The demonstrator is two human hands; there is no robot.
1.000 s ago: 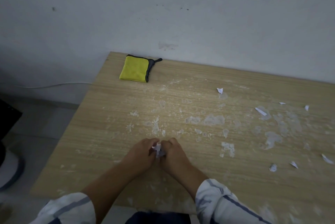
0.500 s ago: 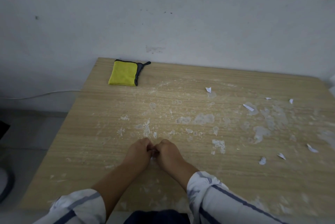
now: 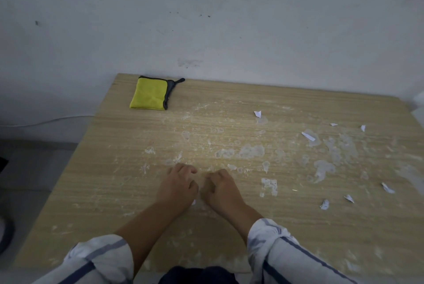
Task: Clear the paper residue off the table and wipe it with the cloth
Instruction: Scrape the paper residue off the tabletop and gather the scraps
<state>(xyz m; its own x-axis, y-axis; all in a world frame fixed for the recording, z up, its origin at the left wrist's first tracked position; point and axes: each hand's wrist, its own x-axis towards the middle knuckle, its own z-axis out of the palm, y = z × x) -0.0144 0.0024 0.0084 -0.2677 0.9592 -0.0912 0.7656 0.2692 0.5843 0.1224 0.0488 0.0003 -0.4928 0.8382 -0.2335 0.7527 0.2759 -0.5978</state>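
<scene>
The wooden table [image 3: 103,182] is smeared with whitish stuck-on paper residue [image 3: 251,151], densest in the middle and on the right. Several loose white paper scraps [image 3: 308,136] lie on the right half, some near the right edge [image 3: 387,188]. A folded yellow cloth [image 3: 149,94] with a grey edge lies at the far left corner, out of reach of both hands. My left hand [image 3: 177,186] and my right hand [image 3: 220,188] rest curled on the table's near middle, a small gap between them. A bit of white paper [image 3: 193,202] peeks out under my left palm.
A grey wall stands right behind the table. The table's left edge drops to the floor, where a white cable [image 3: 46,120] runs along the wall and a dark object [image 3: 4,235] sits at the frame's edge.
My hands, pressed together around a white scrap a second ago, have drawn slightly apart. The scrap now shows only as a sliver under my left palm.
</scene>
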